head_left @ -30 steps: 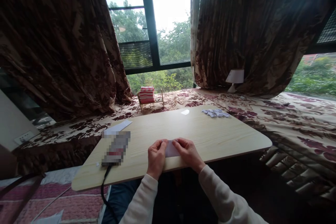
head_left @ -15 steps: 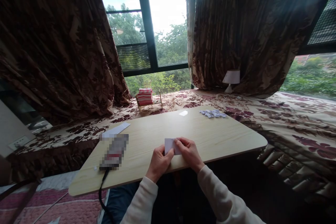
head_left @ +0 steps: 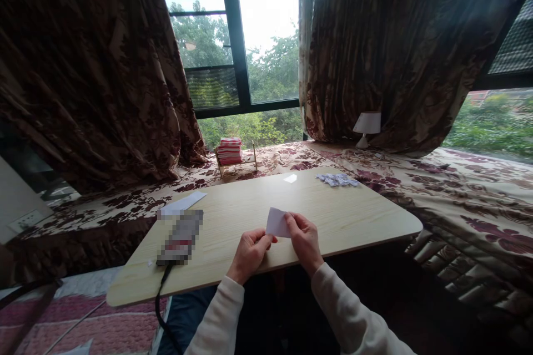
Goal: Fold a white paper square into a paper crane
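Observation:
A small folded white paper [head_left: 277,222] is held up just above the near edge of the light wooden table [head_left: 353,216]. My right hand [head_left: 306,241] pinches its right side with thumb and fingers closed. My left hand [head_left: 250,252] is curled below its left corner, thumb and fingertip touching the paper's lower edge. Both arms wear cream sleeves.
A blurred dark device [head_left: 180,237] with a black cable lies at the table's left, a white sheet [head_left: 183,203] behind it. A small white slip [head_left: 290,178] and a heap of folded papers [head_left: 336,179] lie at the far side. A striped stack [head_left: 230,150] and a lamp [head_left: 366,122] stand on the patterned sill.
The paper was pressed flat under both hands, then lifted and tilted. My left hand slid down to its lower left corner while my right hand kept its grip.

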Demonstrator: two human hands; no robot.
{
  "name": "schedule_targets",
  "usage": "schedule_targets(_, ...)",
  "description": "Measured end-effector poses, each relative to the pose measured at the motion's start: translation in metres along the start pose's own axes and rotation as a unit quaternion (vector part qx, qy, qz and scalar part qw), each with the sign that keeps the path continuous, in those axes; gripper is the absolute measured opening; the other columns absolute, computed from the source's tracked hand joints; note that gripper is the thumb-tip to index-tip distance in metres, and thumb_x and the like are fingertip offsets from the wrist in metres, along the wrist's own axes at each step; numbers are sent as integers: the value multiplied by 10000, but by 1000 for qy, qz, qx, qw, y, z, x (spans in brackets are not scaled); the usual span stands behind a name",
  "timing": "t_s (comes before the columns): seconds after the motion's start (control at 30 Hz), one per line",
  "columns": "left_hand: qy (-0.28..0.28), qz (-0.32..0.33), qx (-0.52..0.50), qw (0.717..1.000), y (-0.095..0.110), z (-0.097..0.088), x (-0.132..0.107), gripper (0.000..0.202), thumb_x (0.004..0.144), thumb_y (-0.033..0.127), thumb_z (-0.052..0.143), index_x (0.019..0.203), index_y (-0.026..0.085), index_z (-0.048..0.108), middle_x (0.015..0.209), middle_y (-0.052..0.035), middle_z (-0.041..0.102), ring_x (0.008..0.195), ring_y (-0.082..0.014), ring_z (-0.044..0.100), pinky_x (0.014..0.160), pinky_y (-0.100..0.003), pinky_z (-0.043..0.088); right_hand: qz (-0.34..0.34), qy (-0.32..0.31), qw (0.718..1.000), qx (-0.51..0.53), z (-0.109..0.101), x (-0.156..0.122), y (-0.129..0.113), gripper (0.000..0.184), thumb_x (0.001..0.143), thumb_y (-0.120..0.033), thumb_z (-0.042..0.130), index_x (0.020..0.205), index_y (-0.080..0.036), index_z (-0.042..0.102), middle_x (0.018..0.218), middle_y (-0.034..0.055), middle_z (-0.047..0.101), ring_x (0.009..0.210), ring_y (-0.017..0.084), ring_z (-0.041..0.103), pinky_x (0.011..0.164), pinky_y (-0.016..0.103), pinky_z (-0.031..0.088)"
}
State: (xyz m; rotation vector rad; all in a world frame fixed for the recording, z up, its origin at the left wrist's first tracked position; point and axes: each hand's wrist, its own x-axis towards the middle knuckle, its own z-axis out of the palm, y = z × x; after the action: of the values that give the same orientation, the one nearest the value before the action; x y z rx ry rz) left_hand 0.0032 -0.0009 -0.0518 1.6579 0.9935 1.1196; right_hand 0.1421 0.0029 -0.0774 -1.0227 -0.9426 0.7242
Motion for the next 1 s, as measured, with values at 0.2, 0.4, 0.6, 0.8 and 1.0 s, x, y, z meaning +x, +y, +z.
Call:
schedule_targets(0.2, 38, -2, -15, 999, -2, 2, 1, 244, 718, 369, 637, 610, 151, 645, 575, 9, 550, 573, -131, 468, 554, -229, 361, 5, -33, 999, -2, 0, 1, 0, 342, 754, -485, 631, 767, -149, 698, 689, 39, 660, 625, 164, 562, 560, 265, 466)
schedule_targets(0.4, 51, 2, -16, 999, -9, 4, 2, 245, 712, 351, 656, 587, 142, 633, 562, 10, 541, 571, -126, 458, 546, -231, 355, -1, -80, 997, -8, -1, 1, -5, 372, 790, -509, 593, 802, -150, 689, 707, 40, 665, 642, 166, 572, 581, 266, 468)
schedule_targets(0.6, 125, 7, -20, 992, -11, 5, 3, 296, 725, 414, 637, 592, 155, 583, 541, 24, 522, 555, -120, 437, 534, -228, 349, -18, -178, 983, -38, 5, 0, -12, 308, 728, -455, 673, 699, -148, 679, 640, 8, 640, 572, 139, 536, 523, 243, 437)
schedule_targets(0.8, 159, 15, -7, 987, -14, 7, 3, 286, 709, 387, 651, 558, 159, 567, 520, 33, 500, 542, -116, 427, 532, -226, 343, -42, -211, 974, -68, 6, 0, 1, 280, 793, -412, 648, 722, -141, 654, 631, -17, 618, 571, 123, 533, 532, 244, 446)
schedule_targets(1.0, 200, 30, 17, 979, -20, 9, 3, 296, 718, 353, 640, 514, 169, 533, 520, 37, 470, 553, -116, 410, 538, -229, 333, -32, -237, 965, -105, 3, 2, 11, 269, 912, -351, 570, 1064, -132, 610, 1031, 31, 634, 863, 193, 637, 731, 349, 546)
